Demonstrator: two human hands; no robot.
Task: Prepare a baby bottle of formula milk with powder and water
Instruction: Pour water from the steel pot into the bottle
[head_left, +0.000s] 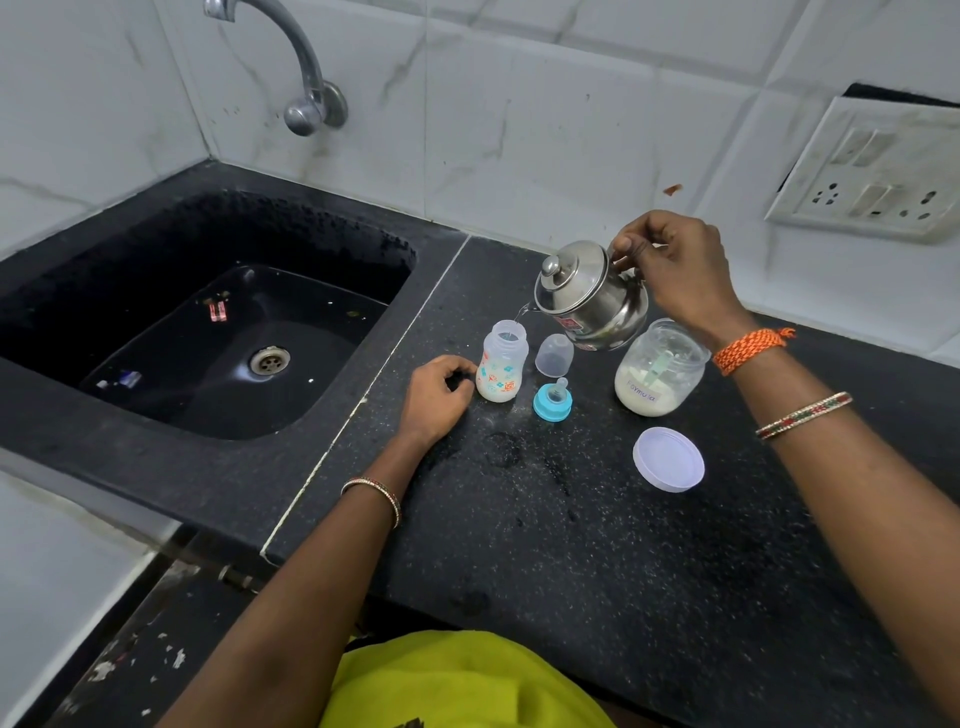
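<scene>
A clear baby bottle (501, 369) with coloured prints stands open on the black counter, white powder at its bottom. My left hand (436, 397) rests beside it with curled fingers touching its lower side. My right hand (675, 270) grips the handle of a steel kettle (589, 299), tilted left, and a thin stream of water runs from its spout into the bottle's mouth. A blue ring with its teat (553, 400) and a clear cap (555, 355) lie just right of the bottle. An open jar of formula (657, 369) with a scoop inside stands under my right wrist.
The jar's white lid (668, 459) lies on the counter (571, 545) nearer to me. A black sink (218, 332) with a wall tap (306, 78) is on the left. A switch and socket plate (872, 171) hangs on the tiled wall at right. Wet spots mark the counter.
</scene>
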